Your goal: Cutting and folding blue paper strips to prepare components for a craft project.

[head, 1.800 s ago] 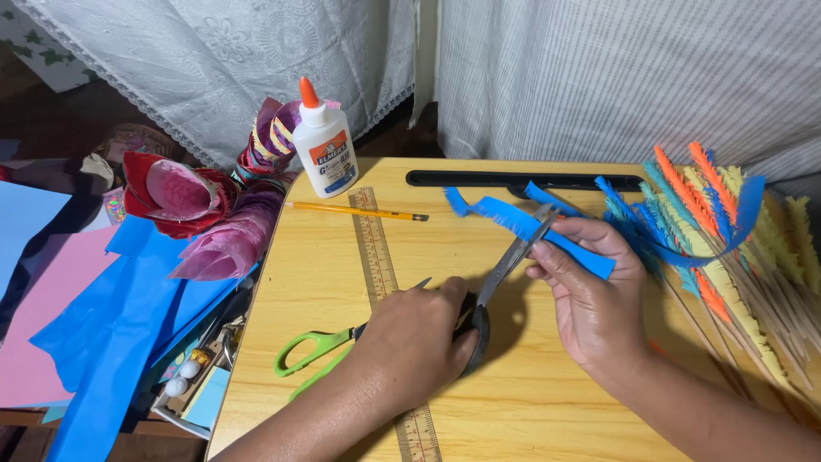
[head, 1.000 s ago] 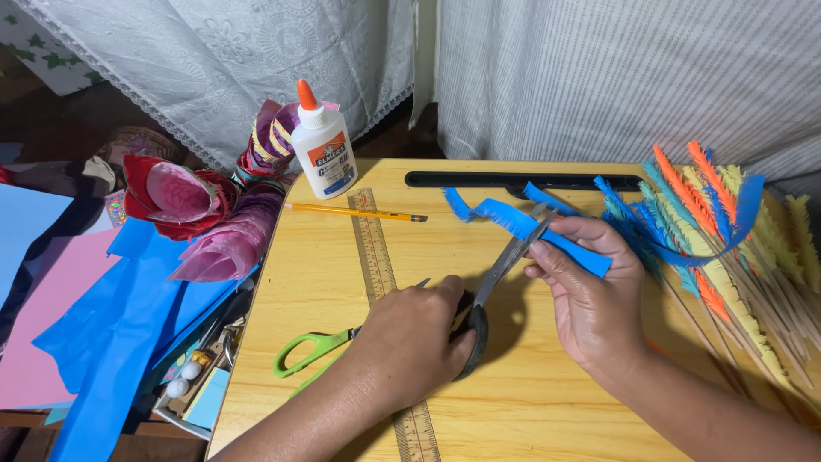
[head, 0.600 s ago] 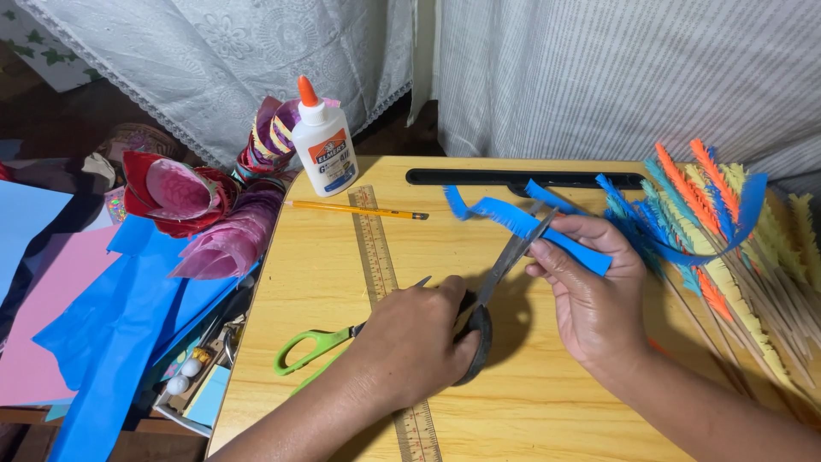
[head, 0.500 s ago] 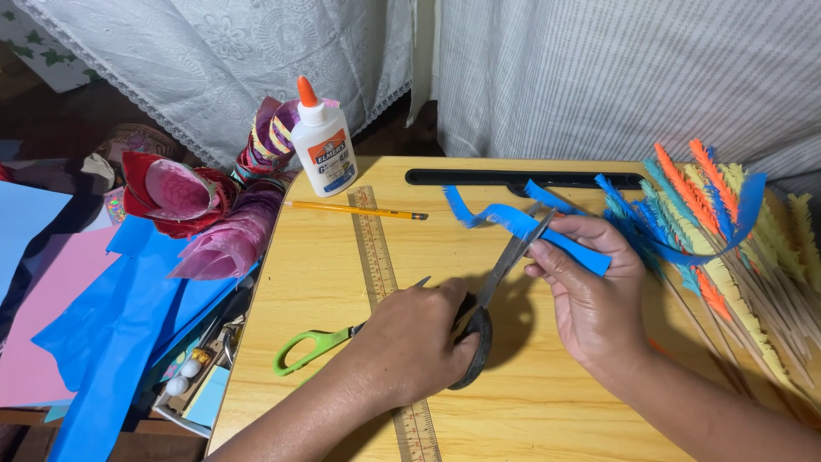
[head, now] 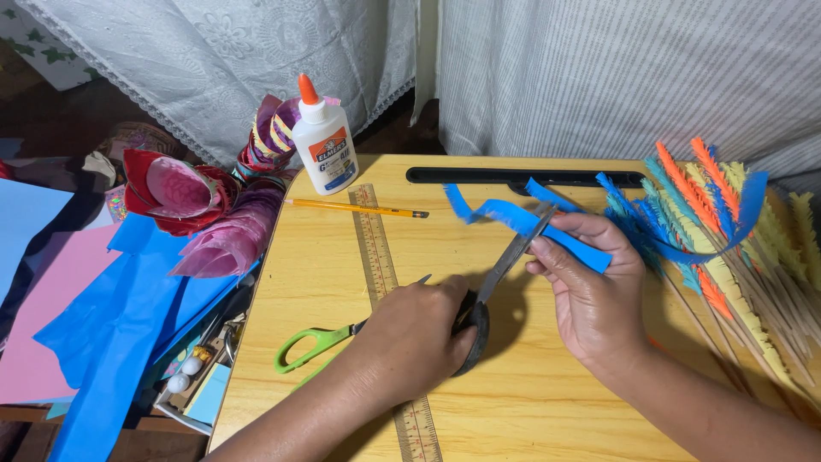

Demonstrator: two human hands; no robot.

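Note:
My left hand [head: 419, 332] grips black-handled scissors [head: 506, 262], whose blades point up and right into a blue paper strip [head: 513, 219]. My right hand [head: 590, 291] pinches that strip just right of the blades, above the wooden table [head: 325, 274]. The strip's left end curls free in the air. Under my left wrist lies a second pair of scissors with green handles [head: 315, 344], partly hidden by the hand.
A wooden ruler [head: 376, 253], a yellow pencil [head: 355, 207] and a white glue bottle [head: 322, 147] lie at the back left. Fringed paper sticks in blue, orange and yellow [head: 727, 231] pile up at right. Blue and pink paper sheets [head: 111, 325] and paper flowers [head: 188, 205] sit left.
The scissors and both hands have barely shifted; the blades stay at the blue strip, closing slightly on it.

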